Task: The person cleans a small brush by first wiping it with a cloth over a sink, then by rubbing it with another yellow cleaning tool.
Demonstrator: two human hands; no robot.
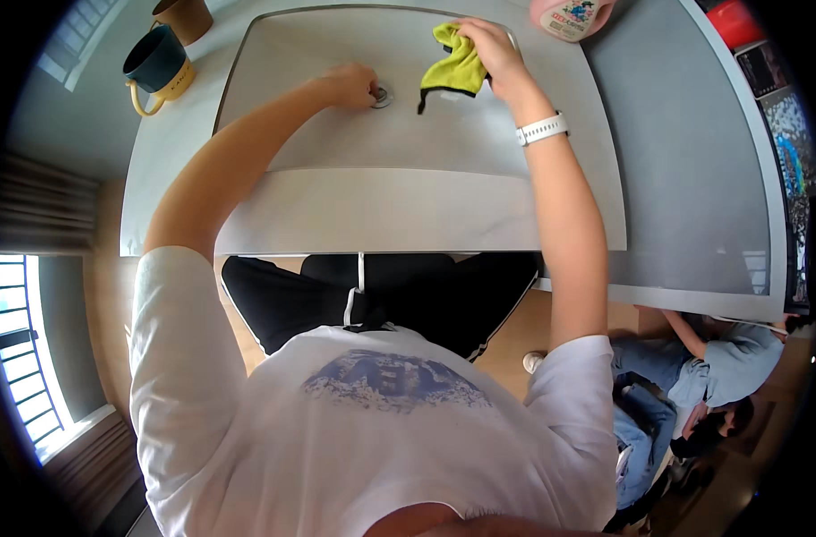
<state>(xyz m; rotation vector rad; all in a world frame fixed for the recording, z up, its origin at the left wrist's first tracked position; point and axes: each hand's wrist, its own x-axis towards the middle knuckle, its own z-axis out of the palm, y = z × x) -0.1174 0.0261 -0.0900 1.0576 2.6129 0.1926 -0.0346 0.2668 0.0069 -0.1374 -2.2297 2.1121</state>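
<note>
In a white washbasin (336, 143), my left hand (350, 85) reaches down to the round metal drain stopper (384, 97). Its fingers are curled closed at the stopper's left edge, and their tips are partly hidden. Over at the basin's far right, my right hand (495, 55) grips a yellow-green cloth (457, 70) with black edging. The cloth is bunched at the fingers and hangs loosely toward the left, one dark corner drooping lowest. A white watch band (542, 129) circles my right wrist.
On the left ledge stand a dark green and yellow mug (162, 67) and a brown cup (184, 20). A pink bottle (571, 16) sits beyond the basin's right corner. A grey-topped table (685, 152) adjoins at right; another person (721, 367) is at lower right.
</note>
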